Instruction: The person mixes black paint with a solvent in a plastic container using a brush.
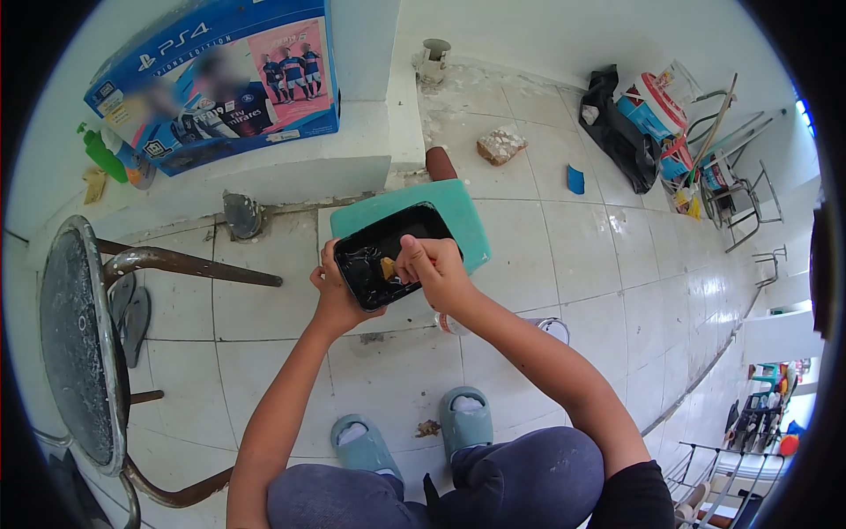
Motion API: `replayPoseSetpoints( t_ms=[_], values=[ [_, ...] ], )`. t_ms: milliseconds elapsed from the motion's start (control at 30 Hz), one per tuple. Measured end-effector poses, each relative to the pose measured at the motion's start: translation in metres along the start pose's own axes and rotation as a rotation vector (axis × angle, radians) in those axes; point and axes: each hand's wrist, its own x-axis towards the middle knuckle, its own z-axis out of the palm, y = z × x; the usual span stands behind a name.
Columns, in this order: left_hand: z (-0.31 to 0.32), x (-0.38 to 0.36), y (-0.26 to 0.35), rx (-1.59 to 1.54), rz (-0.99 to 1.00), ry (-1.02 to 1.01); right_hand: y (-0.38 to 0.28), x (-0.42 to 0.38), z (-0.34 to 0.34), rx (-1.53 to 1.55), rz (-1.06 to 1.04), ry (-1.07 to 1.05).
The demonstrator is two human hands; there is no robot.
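Observation:
A black rectangular plastic tray (pixel 357 250) with glossy dark liquid or smears inside rests over a green plastic stool or box (pixel 471 231). My left hand (pixel 339 295) grips the tray's left rim, fingers on the outer wall. Over the tray's inside, my right hand (pixel 434 267) is closed, thumb up, around something mostly hidden by the fingers. A small yellow-brown piece (pixel 388 268) shows beside those fingers, low in the tray; its kind is not clear. Near my right wrist, on the floor, stands a clear plastic bottle or cup (pixel 449 324), partly covered.
A metal can (pixel 553 330) stands beyond my right forearm. At left is a round-seated metal stool (pixel 81 344). A PS4 box (pixel 220 88) sits on the ledge. A brick chunk (pixel 501 145), black bag (pixel 619 132) and buckets (pixel 650 108) lie farther off.

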Motion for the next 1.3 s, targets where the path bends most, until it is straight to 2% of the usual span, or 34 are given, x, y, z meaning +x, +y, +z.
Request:
replayPoseSetpoints(
  t_ms=[233, 300, 333, 400, 533, 600, 700, 833, 933, 1033, 1100, 1200, 1300],
  values=[
    [0.002, 0.002, -0.004, 0.202, 0.072, 0.021, -0.004, 0.009, -0.001, 0.088, 0.025, 0.03],
    [0.003, 0.0, -0.002, 0.163, 0.091, 0.07, -0.01, 0.009, -0.005, -0.095, -0.166, -0.029],
    [0.002, 0.0, -0.002, 0.162, 0.094, 0.067, -0.008, 0.009, -0.006, -0.096, -0.166, -0.025],
    [0.0, 0.003, -0.002, 0.245, 0.032, -0.022, -0.004, 0.011, -0.009, -0.118, -0.151, -0.037],
    [0.001, 0.001, -0.002, 0.133, 0.023, 0.011, 0.0, 0.012, -0.008, -0.111, -0.133, -0.034],
    [0.001, 0.001, -0.002, 0.253, 0.081, 0.034, 0.0, 0.016, -0.008, -0.018, 0.004, -0.042],
    [0.0, 0.001, 0.001, 0.162, 0.023, 0.009, -0.009, 0.018, -0.012, 0.014, 0.113, -0.087],
    [0.0, 0.001, -0.002, 0.053, 0.014, -0.005, -0.019, 0.024, -0.017, 0.006, 0.138, -0.148],
    [0.0, 0.0, -0.001, 0.075, 0.008, 0.008, -0.022, 0.027, -0.017, -0.1, 0.052, -0.143],
    [-0.001, 0.0, -0.002, 0.07, 0.009, -0.001, -0.025, 0.028, -0.022, -0.142, -0.015, -0.107],
    [0.001, 0.001, -0.003, 0.261, 0.071, 0.011, -0.018, 0.031, -0.029, -0.179, -0.051, -0.013],
    [0.002, 0.001, -0.007, 0.092, 0.048, 0.009, -0.007, 0.034, -0.041, -0.164, -0.042, 0.062],
    [0.0, 0.001, -0.006, 0.167, 0.076, 0.001, -0.007, 0.031, -0.054, -0.195, -0.035, 0.119]
  ],
)
